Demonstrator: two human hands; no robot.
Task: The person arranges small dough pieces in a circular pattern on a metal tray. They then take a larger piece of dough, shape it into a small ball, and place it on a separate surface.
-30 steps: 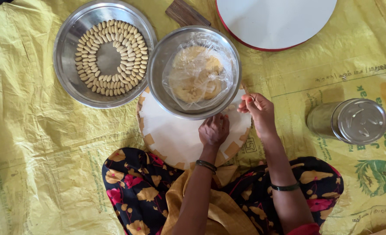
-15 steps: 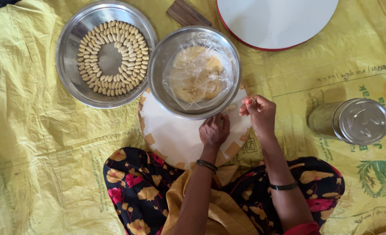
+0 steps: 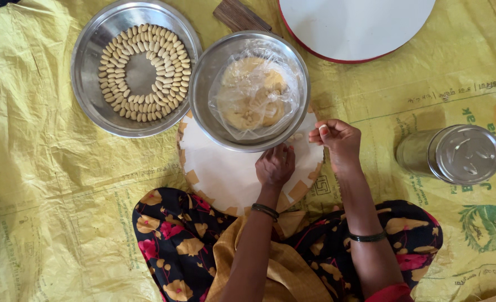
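A: Your left hand (image 3: 275, 166) lies knuckles-up on the white board (image 3: 225, 176), fingers curled narrow at the bowl's (image 3: 203, 78) near rim; whether it pins anything, I cannot tell; your right hand (image 3: 337, 138) is pinched close over the board's right edge, thumb to fingertips; a small pale bit (image 3: 297, 136) sits just beside it.

B: Risks?

A: The bowl rests partly on the board; press or shift the board and it may tip, spilling the bagged dough (image 3: 253, 98); the pale bit is near the edge and could roll onto the yellow sheet (image 3: 46, 168); the tray (image 3: 85, 100) of ringed pieces (image 3: 169, 70) touches the bowl; a nudge would scatter them.
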